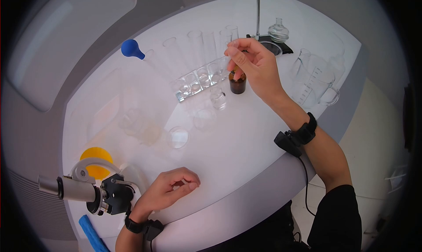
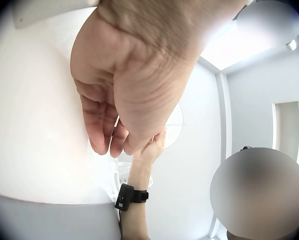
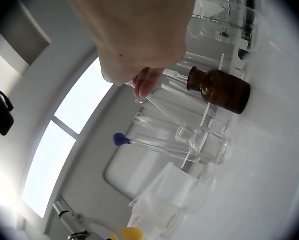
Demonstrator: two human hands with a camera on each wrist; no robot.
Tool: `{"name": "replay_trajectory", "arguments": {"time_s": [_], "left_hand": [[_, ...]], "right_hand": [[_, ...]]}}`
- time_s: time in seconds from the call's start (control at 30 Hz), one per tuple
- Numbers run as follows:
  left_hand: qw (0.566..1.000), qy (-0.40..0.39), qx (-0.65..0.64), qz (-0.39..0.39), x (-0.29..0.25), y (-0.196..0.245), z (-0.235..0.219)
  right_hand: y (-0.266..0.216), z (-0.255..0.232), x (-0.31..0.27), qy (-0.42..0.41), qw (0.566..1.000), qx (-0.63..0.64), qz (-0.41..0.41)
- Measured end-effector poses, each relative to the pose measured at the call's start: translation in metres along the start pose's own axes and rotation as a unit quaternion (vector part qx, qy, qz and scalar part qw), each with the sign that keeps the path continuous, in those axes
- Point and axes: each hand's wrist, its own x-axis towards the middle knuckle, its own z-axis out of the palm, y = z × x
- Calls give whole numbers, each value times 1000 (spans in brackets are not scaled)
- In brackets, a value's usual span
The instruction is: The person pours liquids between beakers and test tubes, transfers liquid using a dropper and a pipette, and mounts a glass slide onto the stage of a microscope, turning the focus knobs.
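Note:
My right hand (image 1: 259, 69) is raised over the brown glass bottle (image 1: 238, 85), thumb and forefinger pinched together. From those fingers in the right wrist view, a thin clear glass rod (image 3: 163, 110) slants down toward the mouth of a small clear bottle (image 3: 212, 146). The brown bottle (image 3: 225, 91) stands upright and uncapped on the table, beside the clear one. Behind both is a clear rack (image 1: 187, 93) with several test tubes (image 1: 195, 43). Near the table's front edge is my left hand (image 1: 171, 188), fingers loosely curled, holding nothing.
A microscope (image 1: 79, 188) and a yellow disc (image 1: 97, 162) stand at left, with a blue roll (image 1: 91, 232) nearer me. A blue rubber bulb (image 1: 132, 48) lies at the back. At right are a glass jug (image 1: 307, 89), a spirit lamp (image 1: 278, 31) and a stand (image 1: 258, 14).

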Motion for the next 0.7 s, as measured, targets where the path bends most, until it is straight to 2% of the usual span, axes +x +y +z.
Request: {"name": "replay_trajectory", "arguments": {"time_s": [0.07,0.27,0.7], "left_hand": [[1000,-1,4,-2,0,1,0],[1000,-7,-5,4,0,-3,-1],[1000,-11,6,3,1,-1,-1]], "right_hand": [[-1,0,-1,-1,1000,-13,22],[-1,2,-4,-35,999,-1,19],[2,3,-6,-45,999,-17,25]]}}
